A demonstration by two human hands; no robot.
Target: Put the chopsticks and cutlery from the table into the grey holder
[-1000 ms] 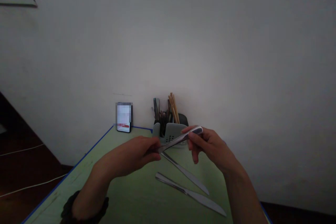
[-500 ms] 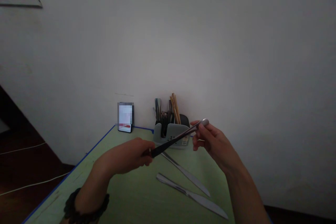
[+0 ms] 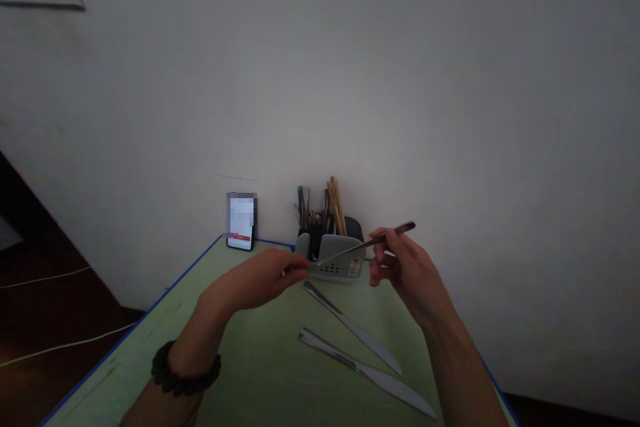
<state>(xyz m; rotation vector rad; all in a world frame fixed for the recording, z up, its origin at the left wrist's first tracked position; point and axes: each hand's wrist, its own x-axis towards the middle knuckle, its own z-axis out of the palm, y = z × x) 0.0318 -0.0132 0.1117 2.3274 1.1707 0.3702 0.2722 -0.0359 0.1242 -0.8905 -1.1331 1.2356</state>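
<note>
A table knife (image 3: 358,247) is held in the air between both hands, in front of a grey cutlery holder (image 3: 333,260). My right hand (image 3: 400,267) pinches its handle end, which points up to the right. My left hand (image 3: 260,277), a dark bead bracelet on its wrist, touches the blade tip with its fingertips. The holder stands at the table's far edge against the wall and contains metal cutlery and wooden chopsticks (image 3: 336,207). Two more table knives (image 3: 350,327) (image 3: 367,373) lie flat on the green table (image 3: 260,373) below my hands.
A phone (image 3: 241,221) with a lit screen leans against the white wall at the table's back left corner. The table has a blue border, and white cables (image 3: 60,347) run over the dark floor to its left.
The held knife has risen and shifted right and farther from me, towards the holder. My left hand slid from gripping the blade to touching only its tip.
</note>
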